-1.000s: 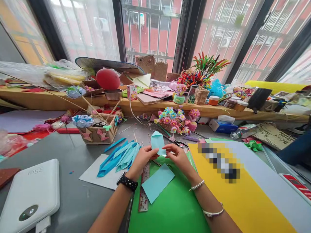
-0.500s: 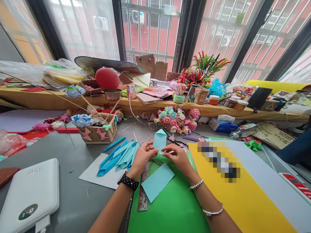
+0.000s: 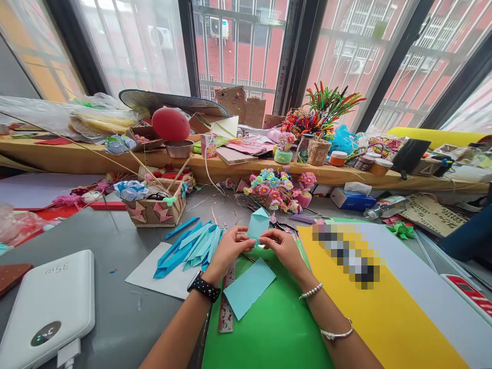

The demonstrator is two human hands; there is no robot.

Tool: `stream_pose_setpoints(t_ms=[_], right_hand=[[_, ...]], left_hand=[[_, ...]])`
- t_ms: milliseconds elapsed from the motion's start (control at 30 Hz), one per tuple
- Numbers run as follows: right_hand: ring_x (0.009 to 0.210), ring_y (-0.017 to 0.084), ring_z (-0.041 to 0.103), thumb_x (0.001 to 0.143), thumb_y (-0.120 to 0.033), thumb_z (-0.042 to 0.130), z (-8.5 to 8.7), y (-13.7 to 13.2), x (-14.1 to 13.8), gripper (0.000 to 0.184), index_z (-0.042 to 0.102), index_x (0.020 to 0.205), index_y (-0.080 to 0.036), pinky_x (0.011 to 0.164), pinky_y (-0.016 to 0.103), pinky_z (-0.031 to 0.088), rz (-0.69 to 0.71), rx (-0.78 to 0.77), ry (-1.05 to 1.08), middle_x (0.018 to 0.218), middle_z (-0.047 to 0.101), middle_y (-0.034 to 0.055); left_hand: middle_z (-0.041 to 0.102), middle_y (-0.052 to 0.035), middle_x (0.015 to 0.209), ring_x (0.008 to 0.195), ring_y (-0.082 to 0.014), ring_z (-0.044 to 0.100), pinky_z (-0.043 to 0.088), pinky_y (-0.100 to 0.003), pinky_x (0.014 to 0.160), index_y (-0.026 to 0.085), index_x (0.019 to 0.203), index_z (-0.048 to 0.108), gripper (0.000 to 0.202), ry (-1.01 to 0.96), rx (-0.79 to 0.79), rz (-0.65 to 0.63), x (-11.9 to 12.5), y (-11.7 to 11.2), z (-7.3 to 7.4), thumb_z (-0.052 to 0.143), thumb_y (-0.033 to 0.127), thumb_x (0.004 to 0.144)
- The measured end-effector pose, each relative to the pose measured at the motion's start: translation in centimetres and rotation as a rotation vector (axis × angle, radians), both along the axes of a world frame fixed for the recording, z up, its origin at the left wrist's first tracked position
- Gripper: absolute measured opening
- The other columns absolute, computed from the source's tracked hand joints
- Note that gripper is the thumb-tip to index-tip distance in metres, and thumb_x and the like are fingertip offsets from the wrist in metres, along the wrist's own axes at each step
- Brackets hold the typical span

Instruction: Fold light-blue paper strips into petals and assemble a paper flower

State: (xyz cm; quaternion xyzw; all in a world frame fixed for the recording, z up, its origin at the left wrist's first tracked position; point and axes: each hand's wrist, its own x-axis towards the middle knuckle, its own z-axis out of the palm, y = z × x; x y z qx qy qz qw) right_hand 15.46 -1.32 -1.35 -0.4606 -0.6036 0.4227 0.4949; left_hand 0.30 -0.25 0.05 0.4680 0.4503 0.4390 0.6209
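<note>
Folded paper (image 3: pixel 259 222) has shifted right (slightly); left fingers (image 3: pixel 246 244) and right fingers (image 3: pixel 269 241) pinch it.

In front of you there is a grey table (image 3: pixel 115 292). On your left, a white power bank (image 3: pixel 57 292) lies flat on it, and nearer to the middle you have a white paper (image 3: pixel 148 274). A green sheet (image 3: pixel 269 328) lies before you. Farther back on the table you can see a basket (image 3: pixel 156 215), a tissue box (image 3: pixel 352 200) and a plastic bottle (image 3: pixel 386 208) on its side. Behind runs a long shelf (image 3: pixel 234 171), on which stand a metal bowl (image 3: pixel 179 150) and an orange jar (image 3: pixel 337 160)
</note>
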Motion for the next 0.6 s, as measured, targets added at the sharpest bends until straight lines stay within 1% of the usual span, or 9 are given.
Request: stream_pose_setpoints(t_ms=[200,333,467,600], right_hand=[[0.061,0.014,0.058,0.069,-0.034,0.058,-0.39,0.03,-0.33,0.018,0.057,0.07,-0.016,0.059,0.026,0.048,-0.008,-0.026,0.034,0.068,0.059,0.002],[0.062,0.015,0.059,0.068,-0.036,0.058,-0.49,0.02,-0.4,0.02,0.055,0.07,-0.017,0.06,0.028,0.049,0.0,-0.031,0.047,0.067,0.059,0.002],[0.063,0.016,0.059,0.067,-0.039,0.059,-0.44,0.02,-0.49,0.022,0.054,0.069,-0.018,0.061,0.029,0.051,-0.001,-0.043,0.071,0.067,0.058,0.0018],[0.062,0.016,0.059,0.068,-0.04,0.059,-0.44,-0.01,-0.54,0.023,0.054,0.069,-0.018,0.06,0.029,0.051,0.019,-0.037,0.06,0.068,0.058,0.0019]], left_hand=[[0.056,0.0042,0.057,0.052,-0.0095,0.056,0.047,-0.022,0.054,0.013,0.087,0.048,0.044,-0.005,-0.016,-0.01,0.01,0.04,-0.06,0.072,0.02,0.05],[0.057,0.0034,0.058,0.054,-0.0109,0.058,0.048,-0.025,0.058,0.014,0.087,0.049,0.044,-0.013,-0.027,0.002,0.01,-0.05,-0.1,0.073,0.019,0.05],[0.059,0.0015,0.06,0.055,-0.0124,0.059,0.049,-0.026,0.06,0.014,0.087,0.05,0.041,-0.017,-0.052,0.016,0.04,-0.17,0.16,0.071,0.021,0.053],[0.059,0.0001,0.06,0.056,-0.0133,0.059,0.049,-0.026,0.059,0.013,0.091,0.051,0.041,0.005,-0.07,0.05,0.04,-0.28,0.41,0.07,0.025,0.056]])
